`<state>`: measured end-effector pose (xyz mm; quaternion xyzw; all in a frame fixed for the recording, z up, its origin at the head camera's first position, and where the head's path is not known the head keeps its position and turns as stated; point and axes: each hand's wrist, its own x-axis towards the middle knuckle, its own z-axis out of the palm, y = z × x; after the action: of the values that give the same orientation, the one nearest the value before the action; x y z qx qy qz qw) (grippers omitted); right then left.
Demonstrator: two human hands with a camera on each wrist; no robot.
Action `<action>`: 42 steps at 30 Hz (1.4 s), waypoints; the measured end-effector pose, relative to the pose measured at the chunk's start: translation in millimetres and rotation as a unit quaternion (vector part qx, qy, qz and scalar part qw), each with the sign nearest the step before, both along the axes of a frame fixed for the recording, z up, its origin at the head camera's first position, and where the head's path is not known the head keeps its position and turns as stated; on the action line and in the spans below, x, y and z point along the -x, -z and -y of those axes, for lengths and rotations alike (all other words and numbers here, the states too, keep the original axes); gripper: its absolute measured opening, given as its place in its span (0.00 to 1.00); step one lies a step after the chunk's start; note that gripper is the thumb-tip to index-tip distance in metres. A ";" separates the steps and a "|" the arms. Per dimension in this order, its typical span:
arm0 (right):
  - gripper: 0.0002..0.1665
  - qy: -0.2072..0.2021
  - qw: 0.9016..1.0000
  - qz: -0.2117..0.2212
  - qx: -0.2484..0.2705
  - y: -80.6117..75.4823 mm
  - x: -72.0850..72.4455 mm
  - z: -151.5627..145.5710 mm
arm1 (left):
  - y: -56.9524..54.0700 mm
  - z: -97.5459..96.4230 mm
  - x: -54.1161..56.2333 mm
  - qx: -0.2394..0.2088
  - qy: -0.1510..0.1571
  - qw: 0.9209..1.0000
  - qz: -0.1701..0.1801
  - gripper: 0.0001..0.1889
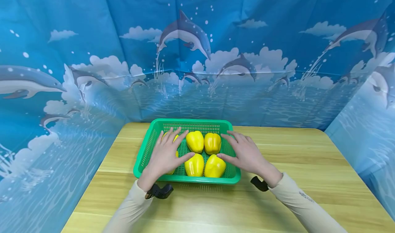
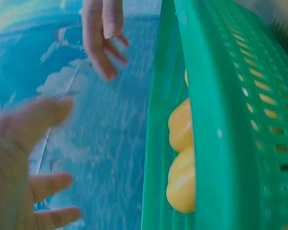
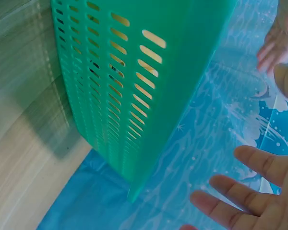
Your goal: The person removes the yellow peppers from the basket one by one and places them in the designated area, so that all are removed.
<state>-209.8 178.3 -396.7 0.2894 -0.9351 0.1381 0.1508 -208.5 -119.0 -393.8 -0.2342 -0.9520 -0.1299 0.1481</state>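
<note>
Several yellow bell peppers lie in a green plastic basket with slotted walls. Over the left part of the basket my left hand hovers with fingers spread, hiding some of the peppers on that side. My right hand is over the basket's right rim, fingers apart and thumb toward the front right pepper. Both palms are empty. In the left wrist view, the left hand is seen beside the basket's wall, with peppers behind it. The right wrist view shows the right hand with spread fingers.
The basket stands near the back edge of a light wooden table. Behind and at both sides hangs a blue curtain printed with dolphins and waves. A black strap mount sits at the left wrist, another at the right.
</note>
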 end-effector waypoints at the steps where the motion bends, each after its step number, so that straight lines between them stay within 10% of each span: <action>1: 0.42 0.001 1.000 -0.004 0.006 -0.2 0.2 0.8 | 0.8 4.3 -0.6 -0.009 -0.008 1.000 0.002 0.39; 8: 0.29 -0.005 0.999 -0.016 0.030 -0.7 1.6 4.8 | 13.9 39.4 -7.1 -0.087 -0.078 0.993 0.005 0.27; 17: 0.28 0.003 0.998 0.047 0.044 -4.4 0.9 8.3 | 40.1 72.7 -17.8 -0.141 -0.156 0.977 0.040 0.37; 34: 0.25 0.000 0.994 0.099 0.036 -3.1 2.8 5.3 | 51.5 91.9 -9.9 -0.252 -0.188 0.935 0.165 0.37; 38: 0.25 -0.004 0.994 0.104 0.039 -3.6 3.5 4.8 | 55.3 95.5 -9.3 -0.324 -0.176 0.907 0.202 0.31; 42: 0.25 -0.002 0.994 0.106 0.036 -4.9 3.9 5.4 | 57.7 98.0 -9.5 -0.433 -0.153 0.852 0.251 0.28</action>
<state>-213.7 172.8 -391.9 0.2690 -0.9397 0.2021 0.0607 -199.0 -217.0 -451.5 0.0426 -0.8277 -0.5595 0.0080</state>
